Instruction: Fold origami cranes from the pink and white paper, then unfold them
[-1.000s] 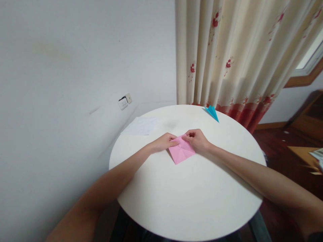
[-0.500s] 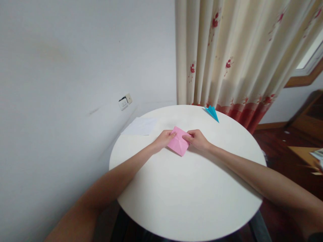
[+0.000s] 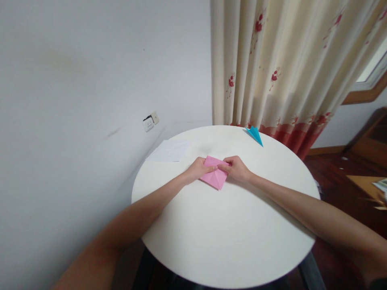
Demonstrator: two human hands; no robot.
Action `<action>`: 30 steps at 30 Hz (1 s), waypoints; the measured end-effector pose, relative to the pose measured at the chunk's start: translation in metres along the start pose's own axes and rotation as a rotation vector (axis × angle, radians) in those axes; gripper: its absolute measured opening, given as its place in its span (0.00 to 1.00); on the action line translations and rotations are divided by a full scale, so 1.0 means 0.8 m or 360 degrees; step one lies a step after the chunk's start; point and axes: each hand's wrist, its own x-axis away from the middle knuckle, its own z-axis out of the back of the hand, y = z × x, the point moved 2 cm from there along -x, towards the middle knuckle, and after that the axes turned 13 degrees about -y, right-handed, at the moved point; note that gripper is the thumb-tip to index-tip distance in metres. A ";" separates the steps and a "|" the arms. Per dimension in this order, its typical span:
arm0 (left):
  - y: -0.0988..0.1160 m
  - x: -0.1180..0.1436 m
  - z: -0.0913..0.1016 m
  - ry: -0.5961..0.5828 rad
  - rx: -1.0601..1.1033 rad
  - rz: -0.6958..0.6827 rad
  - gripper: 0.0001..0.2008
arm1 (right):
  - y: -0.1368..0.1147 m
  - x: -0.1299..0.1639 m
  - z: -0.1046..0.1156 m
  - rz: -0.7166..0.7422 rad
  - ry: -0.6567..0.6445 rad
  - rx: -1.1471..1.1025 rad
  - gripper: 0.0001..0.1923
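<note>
A folded pink paper (image 3: 215,176) lies near the middle of the round white table (image 3: 225,237), creased and partly raised off the top. My left hand (image 3: 198,169) pinches its left edge, with the thumb across the upper fold. At the paper's right corner my right hand (image 3: 238,168) grips it between the fingers. Both forearms rest over the table.
A small blue folded paper (image 3: 254,134) sits at the table's far edge by the curtain (image 3: 281,68). A white sheet (image 3: 169,151) lies at the far left edge, beside the wall with a socket (image 3: 150,121). Wooden floor and furniture are to the right.
The pink paper was lifted from lying flat, turned, and its top has been folded down; both hands stayed on it near the same spot.
</note>
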 end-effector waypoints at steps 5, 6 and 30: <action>-0.007 -0.003 0.001 -0.0006 0.0028 -0.0017 0.23 | 0.004 -0.001 -0.002 -0.0007 -0.0017 -0.0037 0.19; -0.008 -0.004 0.001 -0.0004 0.0048 -0.0015 0.23 | 0.004 -0.001 -0.002 -0.0018 0.0000 -0.0053 0.20; -0.009 -0.005 0.005 0.0308 0.0377 -0.0036 0.24 | 0.003 -0.004 0.007 -0.0174 0.0298 -0.0754 0.30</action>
